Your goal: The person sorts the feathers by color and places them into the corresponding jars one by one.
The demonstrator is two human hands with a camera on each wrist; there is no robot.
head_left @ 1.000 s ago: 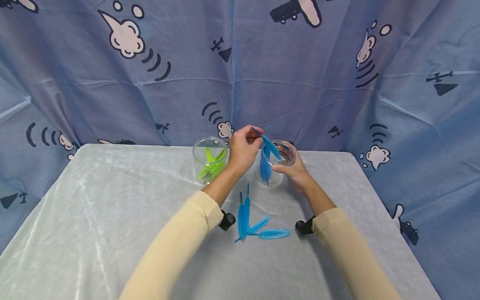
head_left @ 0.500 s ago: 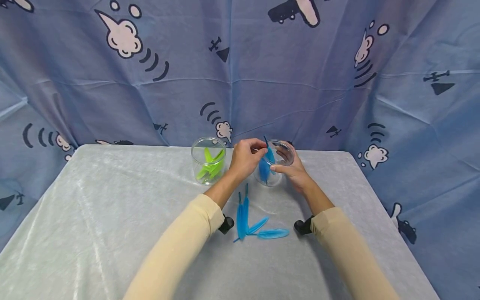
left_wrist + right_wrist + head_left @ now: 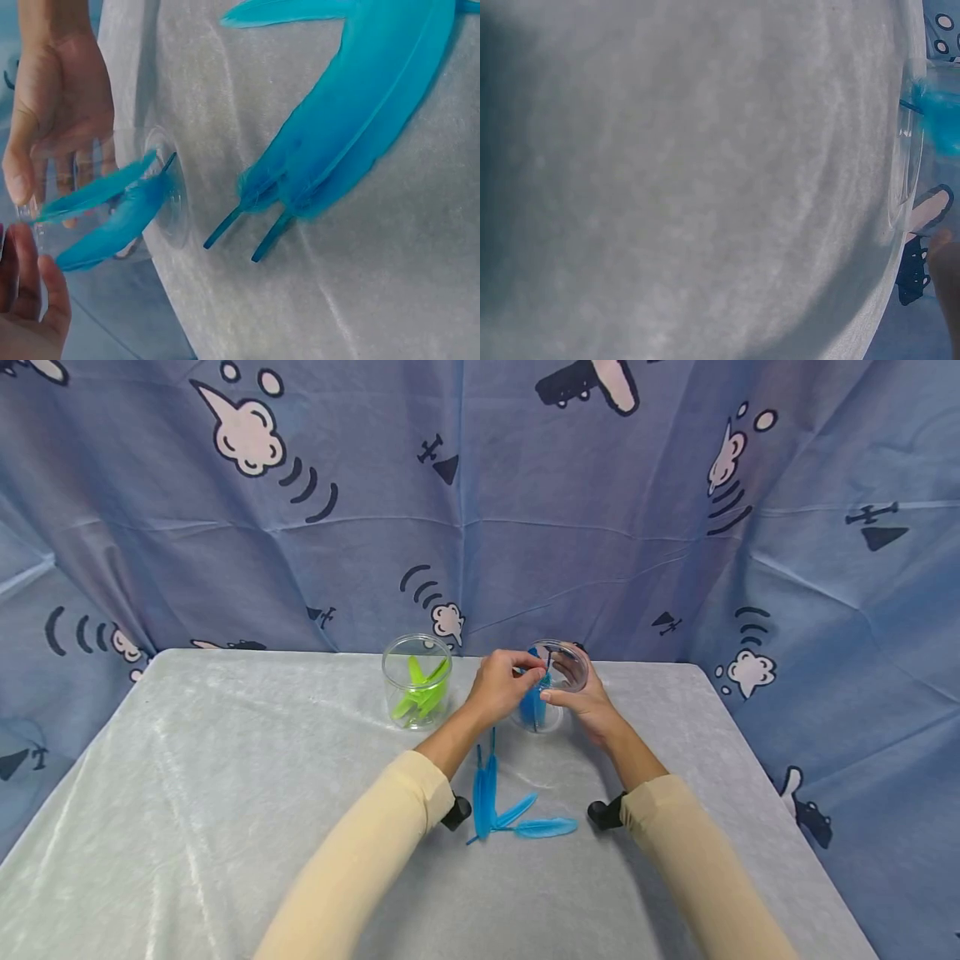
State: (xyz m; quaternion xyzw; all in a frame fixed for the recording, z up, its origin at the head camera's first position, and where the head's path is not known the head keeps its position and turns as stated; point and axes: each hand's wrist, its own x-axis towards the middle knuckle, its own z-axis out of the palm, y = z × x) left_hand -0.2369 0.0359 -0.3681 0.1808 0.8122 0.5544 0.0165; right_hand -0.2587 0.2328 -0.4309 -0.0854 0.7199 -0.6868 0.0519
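Note:
My left hand (image 3: 504,683) is at the rim of a clear plastic cup (image 3: 553,720), fingertips pinching a blue feather (image 3: 97,187) by its quill. Its vane hangs inside the cup, beside another blue feather (image 3: 124,225) that leans with its quill toward the base. My right hand (image 3: 594,703) grips the cup from the right side, thumb in front and fingers behind. In the left wrist view, the cup's clear wall shows that hand's fingers through it. Only part of a hand and the cup's lower end appear at the right wrist view's edge.
Several blue feathers (image 3: 546,827) lie on the grey cloth-covered table (image 3: 225,827) in front of the cup. To the left stands a second clear cup (image 3: 390,681) with lime-green feathers (image 3: 429,695) in it. A patterned blue curtain (image 3: 360,585) hangs behind the table.
My left hand has come down and slightly right, lowering the blue feather from above the rim into the cup, quill now upward. My right hand keeps holding the cup in place.

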